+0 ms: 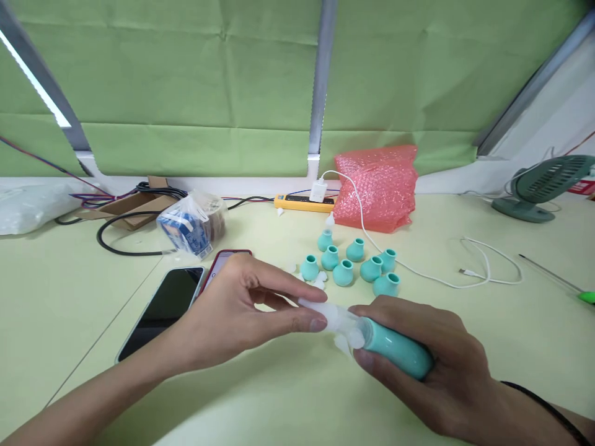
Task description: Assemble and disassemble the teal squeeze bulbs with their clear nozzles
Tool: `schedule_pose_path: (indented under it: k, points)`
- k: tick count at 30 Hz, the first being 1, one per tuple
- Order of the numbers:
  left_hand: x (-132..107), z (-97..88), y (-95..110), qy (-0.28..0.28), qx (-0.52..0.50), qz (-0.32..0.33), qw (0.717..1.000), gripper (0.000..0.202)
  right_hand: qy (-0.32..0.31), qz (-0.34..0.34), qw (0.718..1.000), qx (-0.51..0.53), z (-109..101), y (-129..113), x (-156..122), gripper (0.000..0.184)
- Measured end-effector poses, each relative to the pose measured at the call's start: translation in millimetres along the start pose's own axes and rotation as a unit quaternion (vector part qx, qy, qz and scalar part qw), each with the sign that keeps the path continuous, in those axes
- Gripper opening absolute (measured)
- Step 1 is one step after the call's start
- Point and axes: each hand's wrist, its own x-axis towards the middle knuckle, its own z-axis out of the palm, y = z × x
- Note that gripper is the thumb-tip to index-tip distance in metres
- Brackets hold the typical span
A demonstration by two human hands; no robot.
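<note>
My right hand is wrapped round a teal squeeze bulb, which lies tilted with its mouth toward the left. A translucent white nozzle sits at that mouth. Thumb and fingers of my left hand pinch the nozzle's narrow end. Small white pieces show beside the joint; I cannot tell whether they are attached. Beyond my hands stand several loose teal bulbs with open necks. One bulb at the back has a clear tip on it. White scraps lie near them.
Two phones lie at left, partly behind my left arm. Further back are a bagged blue item, a cardboard box, a yellow power strip and pink bubble wrap. A white cable, screwdriver and fan are at right.
</note>
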Motion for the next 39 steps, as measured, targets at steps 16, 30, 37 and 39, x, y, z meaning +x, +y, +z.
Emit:
schedule_pose_path:
  k: [16,30,37,39]
  points:
    - [3,6.1,-2,-0.015,0.035,0.008,0.999,0.012,0.016,-0.077,0.979,-0.186,0,7,-14,0.036]
    - [1,2.2,7,-0.095,0.004,0.000,0.995,0.018,-0.038,-0.054,0.993,-0.098,-1,1,-8,0.032]
    - [0,4.0,0,-0.015,-0.027,-0.006,1.000,0.019,0.005,-0.052,0.996,-0.073,4,7,-2,0.034]
    - [2,6.3,-4,-0.018,-0.054,-0.005,0.998,0.022,0.023,-0.046,0.997,-0.060,7,8,-1,0.033]
